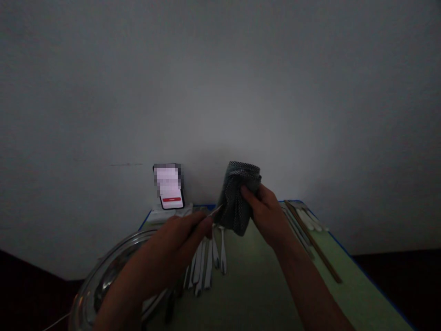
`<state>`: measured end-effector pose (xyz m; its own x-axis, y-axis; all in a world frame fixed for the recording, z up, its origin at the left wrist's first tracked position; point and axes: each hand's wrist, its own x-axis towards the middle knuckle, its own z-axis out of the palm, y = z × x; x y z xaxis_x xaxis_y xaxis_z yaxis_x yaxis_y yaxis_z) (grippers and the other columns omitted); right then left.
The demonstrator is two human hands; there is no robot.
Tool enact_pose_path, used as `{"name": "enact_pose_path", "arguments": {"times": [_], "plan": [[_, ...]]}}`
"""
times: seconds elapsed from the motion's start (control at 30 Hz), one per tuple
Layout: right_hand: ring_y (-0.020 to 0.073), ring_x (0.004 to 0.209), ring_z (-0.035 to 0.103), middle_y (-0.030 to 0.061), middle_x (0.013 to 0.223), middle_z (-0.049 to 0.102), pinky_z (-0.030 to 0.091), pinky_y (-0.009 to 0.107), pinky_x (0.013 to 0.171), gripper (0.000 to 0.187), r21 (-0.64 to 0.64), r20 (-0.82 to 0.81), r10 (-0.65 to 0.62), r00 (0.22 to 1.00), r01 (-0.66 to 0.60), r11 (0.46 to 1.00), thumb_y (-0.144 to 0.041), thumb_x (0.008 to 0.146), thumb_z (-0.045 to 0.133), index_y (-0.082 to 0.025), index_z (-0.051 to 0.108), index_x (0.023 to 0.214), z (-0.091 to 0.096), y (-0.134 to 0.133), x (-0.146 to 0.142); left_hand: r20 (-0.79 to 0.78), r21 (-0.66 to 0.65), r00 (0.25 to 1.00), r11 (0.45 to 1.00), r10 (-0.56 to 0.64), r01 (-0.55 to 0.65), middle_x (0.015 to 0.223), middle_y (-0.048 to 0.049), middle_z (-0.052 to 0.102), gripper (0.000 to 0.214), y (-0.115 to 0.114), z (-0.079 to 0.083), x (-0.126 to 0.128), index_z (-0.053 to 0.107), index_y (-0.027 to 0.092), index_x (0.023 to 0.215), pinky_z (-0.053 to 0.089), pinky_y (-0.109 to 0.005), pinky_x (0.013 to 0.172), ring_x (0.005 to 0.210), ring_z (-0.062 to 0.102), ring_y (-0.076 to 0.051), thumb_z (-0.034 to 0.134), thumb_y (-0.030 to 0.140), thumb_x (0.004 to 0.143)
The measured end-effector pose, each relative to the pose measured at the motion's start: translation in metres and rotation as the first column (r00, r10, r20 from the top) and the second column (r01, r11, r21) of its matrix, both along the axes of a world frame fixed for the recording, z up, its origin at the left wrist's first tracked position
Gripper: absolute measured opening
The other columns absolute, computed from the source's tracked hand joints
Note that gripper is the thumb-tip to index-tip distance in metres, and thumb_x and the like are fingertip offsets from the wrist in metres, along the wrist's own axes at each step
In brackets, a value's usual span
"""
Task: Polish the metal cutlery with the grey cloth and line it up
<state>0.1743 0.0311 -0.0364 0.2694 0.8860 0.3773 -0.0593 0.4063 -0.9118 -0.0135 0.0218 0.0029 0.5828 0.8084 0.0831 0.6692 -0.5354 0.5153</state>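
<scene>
My left hand (189,234) is closed around a slim metal piece of cutlery (216,211). Its far end disappears into a dark checked cloth (237,197), so I cannot tell whether it is a spoon, fork or knife. My right hand (265,211) grips that cloth from the right, thumb pressed on its front. Both hands are raised above the table. Below and behind the left hand lie several metal utensils (208,266) side by side, with two spoon-like ones (223,253) a little to their right.
A large shiny metal bowl (86,280) stands at the left, partly behind my left forearm. A lit phone (172,200) leans against the wall. On the green table's (262,285) right side lie wooden chopsticks (320,250) and several white-handled utensils (310,220).
</scene>
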Motion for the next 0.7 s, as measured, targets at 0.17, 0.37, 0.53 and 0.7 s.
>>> {"name": "enact_pose_path", "arguments": {"times": [0.17, 0.37, 0.53, 0.7], "plan": [[0.0175, 0.086, 0.06, 0.002, 0.088, 0.068, 0.046, 0.032, 0.079, 0.024, -0.074, -0.432, 0.026, 0.901, -0.064, 0.995, -0.039, 0.077, 0.058, -0.02, 0.063, 0.091, -0.004, 0.002, -0.022, 0.028, -0.016, 1.0, 1.0, -0.005, 0.005, 0.074, 0.0007, 0.061, 0.033, 0.001, -0.004, 0.01, 0.054, 0.021, 0.08, 0.039, -0.028, 0.066, 0.07, 0.057, -0.016, 0.027, 0.037, 0.091], [0.0177, 0.085, 0.062, 0.0025, 0.089, 0.068, 0.047, 0.033, 0.08, 0.02, -0.063, -0.532, 0.074, 0.843, -0.126, 0.99, -0.026, 0.071, 0.063, -0.019, 0.062, 0.091, -0.001, 0.002, -0.018, -0.002, -0.021, 1.0, 1.0, -0.017, 0.017, 0.077, -0.0008, 0.062, 0.032, 0.002, -0.011, 0.019, 0.053, 0.021, 0.083, 0.04, -0.03, 0.068, 0.072, 0.058, -0.018, 0.028, 0.038, 0.092], [0.0185, 0.087, 0.062, 0.0018, 0.09, 0.069, 0.047, 0.036, 0.083, 0.025, -0.038, -0.504, 0.073, 0.86, -0.107, 0.994, -0.02, 0.069, 0.064, -0.02, 0.063, 0.094, 0.004, 0.0, -0.012, -0.009, -0.059, 0.997, 0.996, -0.072, 0.071, 0.082, -0.0015, 0.063, 0.031, 0.003, -0.008, 0.014, 0.055, 0.021, 0.087, 0.041, -0.03, 0.069, 0.074, 0.058, -0.017, 0.031, 0.041, 0.09], [0.0181, 0.085, 0.063, 0.0022, 0.091, 0.069, 0.048, 0.037, 0.083, 0.026, -0.014, -0.539, 0.066, 0.84, -0.087, 0.996, -0.019, 0.07, 0.064, -0.021, 0.062, 0.096, 0.005, 0.001, -0.008, -0.068, -0.078, 0.995, 0.995, -0.07, 0.065, 0.076, -0.0009, 0.062, 0.031, 0.004, -0.006, -0.004, 0.058, 0.021, 0.089, 0.043, -0.027, 0.065, 0.068, 0.056, -0.016, 0.032, 0.038, 0.089]]}}
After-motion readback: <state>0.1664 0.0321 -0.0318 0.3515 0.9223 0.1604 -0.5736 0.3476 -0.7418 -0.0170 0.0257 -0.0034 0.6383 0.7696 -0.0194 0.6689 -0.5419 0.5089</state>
